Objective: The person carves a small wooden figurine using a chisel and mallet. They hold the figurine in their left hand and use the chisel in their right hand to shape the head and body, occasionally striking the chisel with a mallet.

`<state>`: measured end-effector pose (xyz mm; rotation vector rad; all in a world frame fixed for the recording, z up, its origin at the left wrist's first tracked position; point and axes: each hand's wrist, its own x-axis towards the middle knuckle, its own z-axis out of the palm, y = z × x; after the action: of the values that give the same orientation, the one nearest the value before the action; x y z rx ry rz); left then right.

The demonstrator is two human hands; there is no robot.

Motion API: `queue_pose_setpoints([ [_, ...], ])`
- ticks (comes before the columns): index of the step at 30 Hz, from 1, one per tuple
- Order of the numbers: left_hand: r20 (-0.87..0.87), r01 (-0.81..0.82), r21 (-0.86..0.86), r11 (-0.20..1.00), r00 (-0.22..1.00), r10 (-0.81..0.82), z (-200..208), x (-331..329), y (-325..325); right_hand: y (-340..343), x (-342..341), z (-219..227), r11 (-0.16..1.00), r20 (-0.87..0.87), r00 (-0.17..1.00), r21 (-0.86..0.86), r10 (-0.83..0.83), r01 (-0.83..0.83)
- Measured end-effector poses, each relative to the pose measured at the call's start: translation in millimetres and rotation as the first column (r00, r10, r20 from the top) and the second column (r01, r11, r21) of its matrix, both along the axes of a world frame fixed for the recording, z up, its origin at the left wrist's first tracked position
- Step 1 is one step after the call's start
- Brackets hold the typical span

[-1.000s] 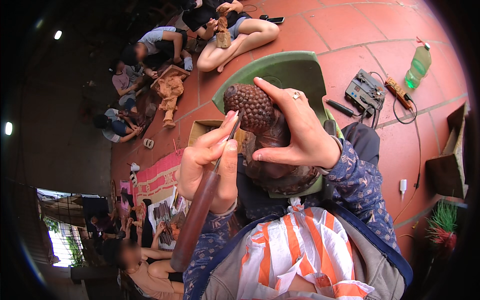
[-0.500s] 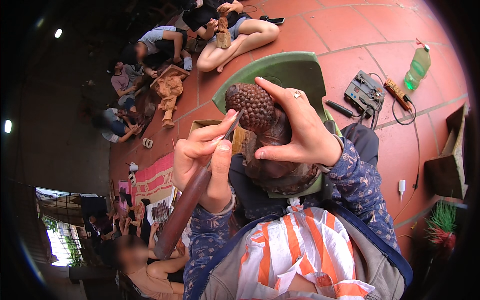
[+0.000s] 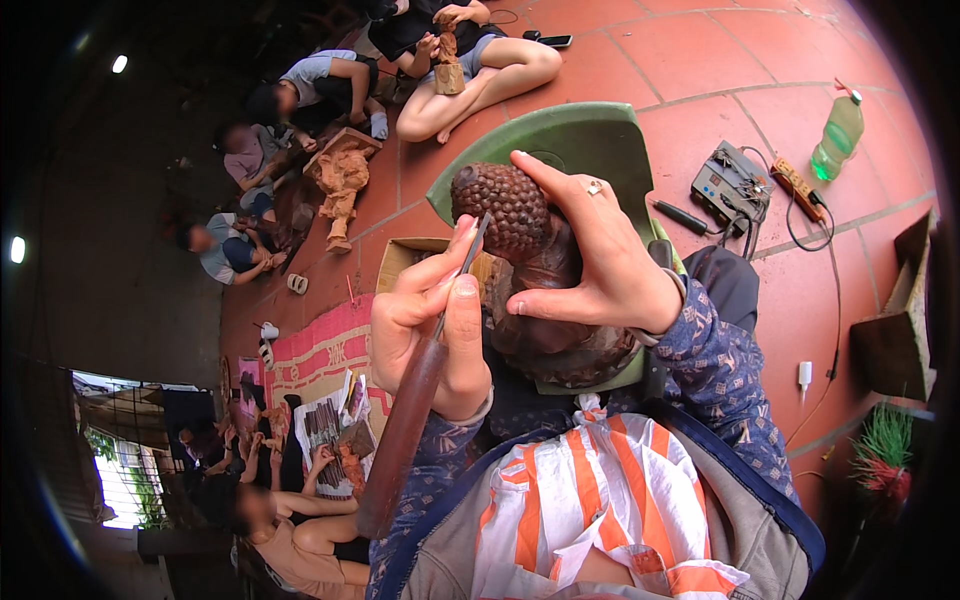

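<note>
A dark brown carved wooden statue (image 3: 508,212) stands before me, its head covered in rows of small round knobs. My right hand (image 3: 615,255), a ring on one finger, is wrapped round the head and neck from the right. Between the thumb and fingers of my left hand (image 3: 430,325) is a carving chisel (image 3: 402,440) with a thick reddish-brown handle. Its thin metal blade slants up to the knobs at the head's left side; whether the tip touches is hard to tell. The statue's lower part is partly hidden by my right hand.
A green plastic chair (image 3: 600,130) surrounds the statue, a cardboard box (image 3: 400,262) beside it. On the tiled floor are a control box (image 3: 735,188), a power strip (image 3: 795,185) and a green bottle (image 3: 838,135). Several people sit at left, near a wooden carving (image 3: 342,180) and tools (image 3: 322,425).
My left hand has shifted slightly right, and the chisel's handle has swung right and stands steeper. My right hand and the statue have hardly moved.
</note>
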<state>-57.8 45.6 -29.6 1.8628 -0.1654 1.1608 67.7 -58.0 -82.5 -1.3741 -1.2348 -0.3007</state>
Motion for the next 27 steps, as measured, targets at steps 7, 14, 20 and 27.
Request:
queue_pose_setpoints([
  [7,0.066,-0.029,-0.004,1.0,0.997,0.029,-7,4,-2,0,-2,2,1.0,-0.008,1.0,-0.004,-0.001,0.001],
  [14,-0.049,-0.039,0.018,0.999,0.998,0.04,6,0,0,1,-2,0,0.999,0.027,0.999,0.028,-0.029,0.028],
  [20,-0.24,0.058,0.013,0.998,0.969,-0.053,37,-2,21,0,-1,-1,1.0,0.014,0.999,0.007,-0.029,0.029],
  [27,0.042,0.228,-0.054,0.972,0.973,-0.226,39,-1,42,0,0,1,1.0,-0.014,1.0,-0.024,0.019,-0.02],
])
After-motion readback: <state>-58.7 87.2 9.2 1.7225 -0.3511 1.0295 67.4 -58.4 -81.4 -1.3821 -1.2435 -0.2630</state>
